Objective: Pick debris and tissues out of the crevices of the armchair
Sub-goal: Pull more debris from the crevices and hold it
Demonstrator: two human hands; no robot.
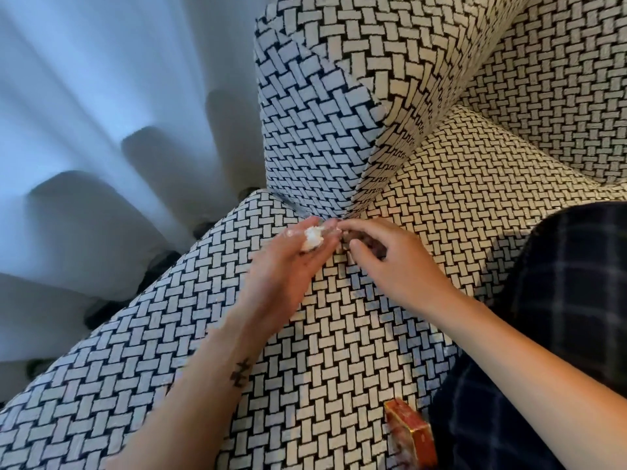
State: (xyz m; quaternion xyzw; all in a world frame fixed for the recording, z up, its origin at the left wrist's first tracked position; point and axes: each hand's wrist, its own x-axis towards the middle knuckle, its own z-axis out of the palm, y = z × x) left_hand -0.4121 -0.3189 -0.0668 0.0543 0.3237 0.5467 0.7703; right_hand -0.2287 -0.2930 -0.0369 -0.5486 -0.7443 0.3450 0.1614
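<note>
With the left hand (291,262) pinching a tissue wad (312,238), the crevice (368,198) lies directly ahead of the nearer right hand (383,259), whose curled fingers' contents cannot be determined.

A sheer white curtain (101,130) fills the left side, hanging in deep, soft folds and glowing with cool bluish daylight from behind. Under its hem, slivers of dark floor (159,266) show, too dim to make out. Close against it stands an armchair (339,96) in black-and-cream basketweave, its curtain side tinted blue, its inner side warmer.
</note>
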